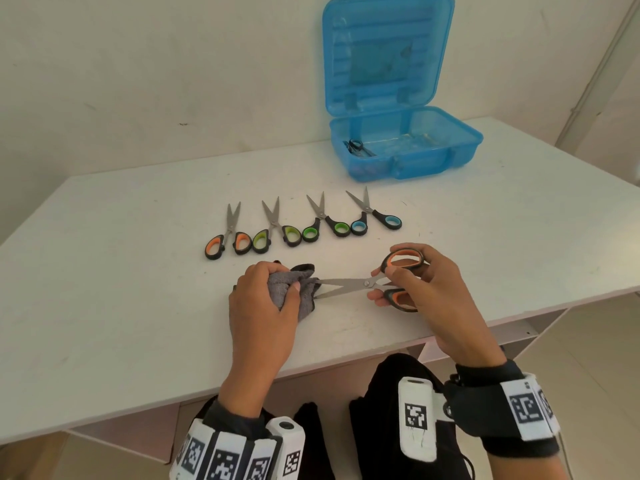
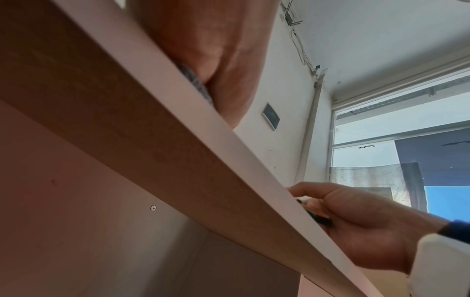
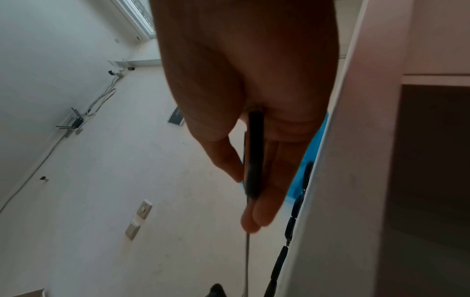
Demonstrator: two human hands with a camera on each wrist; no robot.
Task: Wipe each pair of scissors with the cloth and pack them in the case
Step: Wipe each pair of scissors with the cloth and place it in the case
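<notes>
I see the open blue plastic case holding one dark pair of scissors, four pairs lying before it, while my left hand grips the grey cloth and my right hand grips the orange-handled scissors.

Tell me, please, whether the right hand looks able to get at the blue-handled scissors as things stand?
Probably not yet: the right hand grips the orange scissors being wiped. Otherwise the path to the blue-handled scissors looks free.

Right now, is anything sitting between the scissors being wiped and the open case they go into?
Yes. A row of four scissors lies on the table between the held scissors and the blue case, mostly left of a direct line. The lid is open; one pair already lies at the case's left end.
</notes>
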